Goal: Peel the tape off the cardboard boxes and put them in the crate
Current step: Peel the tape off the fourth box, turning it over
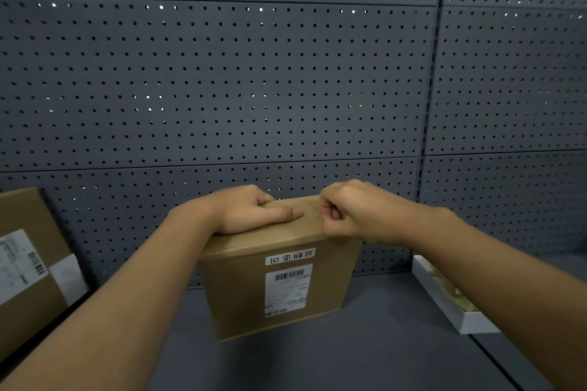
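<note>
The cardboard box (pixel 279 282) stands on the grey surface (pixel 381 343), far side hidden. Left hand (pixel 251 211) grips its top edge; right hand (pixel 341 213) pinches there (tape indistinct).

A single wide-angle view is taken from head height, directed forward and slightly down. The grey pegboard wall (pixel 222 73) is faced squarely and fills most of the frame. The bench (pixel 381 343) is seen close below, with both forearms entering from the lower edge.
</note>
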`<action>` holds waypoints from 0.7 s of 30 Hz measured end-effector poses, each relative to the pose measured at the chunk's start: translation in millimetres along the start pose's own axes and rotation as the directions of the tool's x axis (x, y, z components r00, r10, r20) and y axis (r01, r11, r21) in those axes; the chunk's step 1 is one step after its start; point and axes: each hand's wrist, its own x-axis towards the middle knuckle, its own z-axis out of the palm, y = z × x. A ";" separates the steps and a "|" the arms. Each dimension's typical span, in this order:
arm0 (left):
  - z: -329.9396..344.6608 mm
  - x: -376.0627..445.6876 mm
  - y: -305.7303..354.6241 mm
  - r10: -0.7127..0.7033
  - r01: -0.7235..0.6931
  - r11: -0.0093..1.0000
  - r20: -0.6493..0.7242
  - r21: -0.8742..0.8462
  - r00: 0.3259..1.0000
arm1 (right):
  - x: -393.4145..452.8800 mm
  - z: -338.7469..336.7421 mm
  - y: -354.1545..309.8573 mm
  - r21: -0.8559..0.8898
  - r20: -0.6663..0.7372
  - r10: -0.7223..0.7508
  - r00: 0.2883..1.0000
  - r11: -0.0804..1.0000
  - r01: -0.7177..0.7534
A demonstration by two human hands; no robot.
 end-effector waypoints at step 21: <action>1.3 -5.3 1.1 0.036 -0.036 0.999 0.008 -0.006 0.999 | 5.4 -13.1 13.5 0.296 0.131 0.051 0.990 0.951 -0.088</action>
